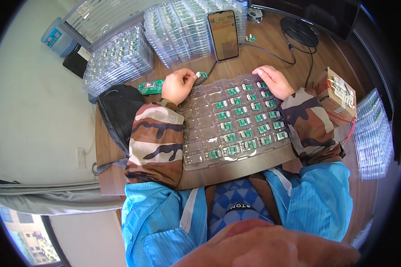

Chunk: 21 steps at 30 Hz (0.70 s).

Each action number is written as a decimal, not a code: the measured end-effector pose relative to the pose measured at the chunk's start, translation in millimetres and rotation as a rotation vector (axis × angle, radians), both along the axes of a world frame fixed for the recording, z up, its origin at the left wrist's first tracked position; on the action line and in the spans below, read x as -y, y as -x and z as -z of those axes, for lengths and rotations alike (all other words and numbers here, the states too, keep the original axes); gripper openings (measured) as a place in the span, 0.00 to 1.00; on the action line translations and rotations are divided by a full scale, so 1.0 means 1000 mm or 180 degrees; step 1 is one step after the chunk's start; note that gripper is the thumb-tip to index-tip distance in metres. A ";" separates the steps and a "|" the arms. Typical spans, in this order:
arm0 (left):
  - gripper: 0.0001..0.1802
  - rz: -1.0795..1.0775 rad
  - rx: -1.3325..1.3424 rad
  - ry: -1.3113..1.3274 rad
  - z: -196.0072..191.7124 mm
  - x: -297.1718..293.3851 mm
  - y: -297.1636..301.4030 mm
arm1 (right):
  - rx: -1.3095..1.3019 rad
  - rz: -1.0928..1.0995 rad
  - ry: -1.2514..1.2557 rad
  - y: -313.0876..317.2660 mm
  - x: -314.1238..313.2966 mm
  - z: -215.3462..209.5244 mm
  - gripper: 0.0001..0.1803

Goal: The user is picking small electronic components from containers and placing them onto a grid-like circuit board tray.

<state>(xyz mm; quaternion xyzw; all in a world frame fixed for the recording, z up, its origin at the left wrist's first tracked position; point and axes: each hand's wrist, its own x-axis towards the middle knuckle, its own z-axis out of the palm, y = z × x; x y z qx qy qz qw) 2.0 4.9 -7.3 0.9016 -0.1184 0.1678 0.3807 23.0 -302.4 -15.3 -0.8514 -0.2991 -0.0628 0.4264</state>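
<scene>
My left hand point(178, 85) is closed in a pinch at the far left edge of a clear plastic tray point(196, 165). At its fingertips is a small green circuit board point(203, 74) with a white part, and a black cable runs up close to it. My right hand point(275, 82) lies over the tray's far right corner, fingers stretched out. Several small green boards with silver parts point(243, 121) sit in the tray's middle and right pockets; the left pockets hold none. Beside my left wrist lies a larger green circuit board point(150, 87) with a small display.
Stacked clear trays point(118, 60) stand at the back left, with taller stacks point(182, 33) beside them. A phone point(224, 36) stands upright behind the tray. On the right are a cardboard box point(336, 95) and more stacked trays point(373, 133). A black mesh bag point(120, 113) lies left.
</scene>
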 end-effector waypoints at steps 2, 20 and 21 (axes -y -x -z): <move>0.08 -0.0021 -0.0027 -0.0012 0.000 0.001 0.000 | -0.0070 -0.0004 0.0001 0.000 0.000 0.000 0.14; 0.09 -0.0107 -0.0069 -0.0078 -0.001 0.002 0.000 | 0.0282 -0.0243 -0.0005 0.075 -0.004 -0.073 0.09; 0.09 -0.0096 -0.0058 -0.0066 -0.001 0.002 0.000 | 0.0424 -0.0275 -0.0137 0.084 -0.003 -0.073 0.08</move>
